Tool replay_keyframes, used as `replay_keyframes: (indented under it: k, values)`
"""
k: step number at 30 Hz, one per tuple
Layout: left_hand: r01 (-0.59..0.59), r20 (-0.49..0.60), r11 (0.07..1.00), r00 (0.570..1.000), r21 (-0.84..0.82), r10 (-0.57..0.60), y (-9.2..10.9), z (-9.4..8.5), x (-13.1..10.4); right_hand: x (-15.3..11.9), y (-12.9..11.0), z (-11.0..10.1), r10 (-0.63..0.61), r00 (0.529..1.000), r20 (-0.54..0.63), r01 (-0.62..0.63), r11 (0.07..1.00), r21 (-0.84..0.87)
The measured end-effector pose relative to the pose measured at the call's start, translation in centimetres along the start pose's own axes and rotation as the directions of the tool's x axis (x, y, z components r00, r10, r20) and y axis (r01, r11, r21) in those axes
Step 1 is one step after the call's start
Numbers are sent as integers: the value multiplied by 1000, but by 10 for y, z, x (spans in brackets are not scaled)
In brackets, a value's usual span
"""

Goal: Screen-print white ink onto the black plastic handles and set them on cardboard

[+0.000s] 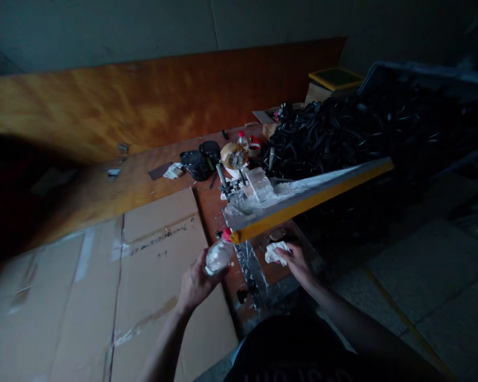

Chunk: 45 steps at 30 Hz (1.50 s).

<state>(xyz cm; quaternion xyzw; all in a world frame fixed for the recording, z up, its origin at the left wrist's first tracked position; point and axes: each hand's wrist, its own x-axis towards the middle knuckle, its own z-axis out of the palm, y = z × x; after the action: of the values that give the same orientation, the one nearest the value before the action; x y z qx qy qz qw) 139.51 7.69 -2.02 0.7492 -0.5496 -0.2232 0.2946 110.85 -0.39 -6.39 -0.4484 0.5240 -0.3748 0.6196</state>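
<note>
Head view gives me both hands, low in the middle of the picture. The left grip [198,280] is curled round a clear bottle [219,258], tilted so its red top reaches the lower left corner of the panel [314,202]; whether the two touch, I cannot tell. The right grip [298,263] pinches a crumpled white wipe [276,253] between thumb and fingers, just below the panel's yellow edge and above the board [276,277].

Judging how far along this is, I'd call the getting ready done: bottle and wipe are both in hand, and the panel is up at a slant, leaving room beneath. The work itself looks unfinished to me, since the panel is not down and neither bottle nor wipe is set on the desk [210,204]. I see no liquid leaving the bottle, and the light is too dim for me to say whether the wipe is damp or soiled.

Away from the hands, cardboard [155,297] fills the lower left, black tubs [195,165] stand at centre, and a heap of black parts [334,127] spreads across the upper right.
</note>
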Motion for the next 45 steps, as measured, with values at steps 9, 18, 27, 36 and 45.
replay_keyframes:
  k: [9, 18, 27, 36, 45]
  values:
    - [-271, 372, 764, 927, 585, 43, 89, 35, -47, -7, 3, -27, -150, 976, 157, 187, 948, -258]
    - [-359, 419, 579, 907, 732, 32, 133, 36, -36, -6, 10, -53, -162, 974, 158, 194, 958, -210]
    - [-424, 473, 475, 881, 771, 17, 180, 42, -47, 0, 26, -66, -132, 964, 233, 164, 979, -123]
    - [-313, 385, 502, 922, 806, -45, 174, 45, -55, 3, 26, -75, -83, 951, 298, 113, 990, -87]
    - [-74, 264, 788, 957, 612, -115, 150, 65, -73, 12, -10, -85, 30, 930, 365, -51, 997, 50]
